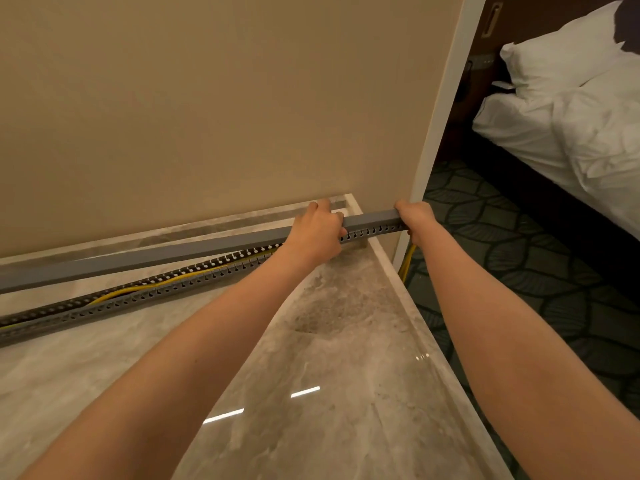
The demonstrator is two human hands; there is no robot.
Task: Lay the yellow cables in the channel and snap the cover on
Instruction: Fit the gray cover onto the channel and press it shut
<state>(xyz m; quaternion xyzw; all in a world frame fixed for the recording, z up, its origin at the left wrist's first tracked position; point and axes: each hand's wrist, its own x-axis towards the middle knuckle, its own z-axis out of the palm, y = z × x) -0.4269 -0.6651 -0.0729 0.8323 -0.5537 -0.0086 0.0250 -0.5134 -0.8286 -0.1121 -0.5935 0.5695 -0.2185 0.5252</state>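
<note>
the grey slotted channel lies on a polished marble top, running along the foot of the wall from the near left to the far right corner. the yellow cables lie inside it, showing between its two rows of slotted fingers along the open stretch on the left, and a yellow length hangs down off the right end past the edge of the marble. the grey cover is a long flat strip. at its right end it sits on top of the channel, while toward the left it stands clear of the channel on the far side, so the cables there are uncovered. the left hand is curled over the cover and channel together, fingers wrapped over the far side and knuckles toward the camera. the right hand grips the right end of the cover, thumb on top and fingers tucked below; whether those fingers also touch the hanging cable is hard to tell. both forearms reach in from the near edge, bare. behind the channel rises a plain beige wall ending in a white corner trim. to the right, lower down, lies dark leaf-patterned carpet, and beyond it a bed with rumpled white sheets and a white pillow.
</note>
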